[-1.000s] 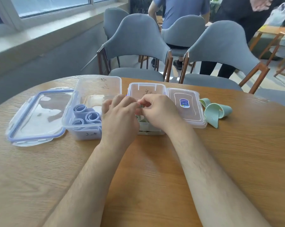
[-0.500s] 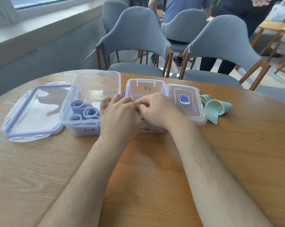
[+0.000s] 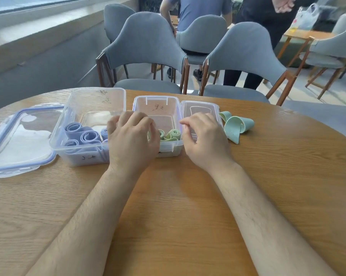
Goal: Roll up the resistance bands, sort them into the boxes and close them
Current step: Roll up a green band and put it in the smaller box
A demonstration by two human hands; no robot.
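Note:
Two clear plastic boxes stand open on the round wooden table. The larger left box [image 3: 92, 104] holds several rolled purple bands [image 3: 82, 134]. The smaller box [image 3: 158, 108] holds rolled green bands [image 3: 171, 134] at its near end. My left hand [image 3: 132, 138] hovers over the gap between the boxes, fingers loosely curled, holding nothing. My right hand [image 3: 205, 138] hangs over the small box's right rim and its lid [image 3: 200, 110], fingers relaxed and empty. One loose mint-green band [image 3: 236, 126] lies unrolled on the table to the right of that lid.
The large box's blue-rimmed lid [image 3: 21, 138] lies flat at the far left. Grey chairs [image 3: 148, 50] stand just behind the table's far edge, with people beyond them. Bare wooden tabletop [image 3: 178, 196] stretches under my forearms.
My hands were pressed together over the small box, working a green band. They have separated and lifted away, leaving the green rolls in the box.

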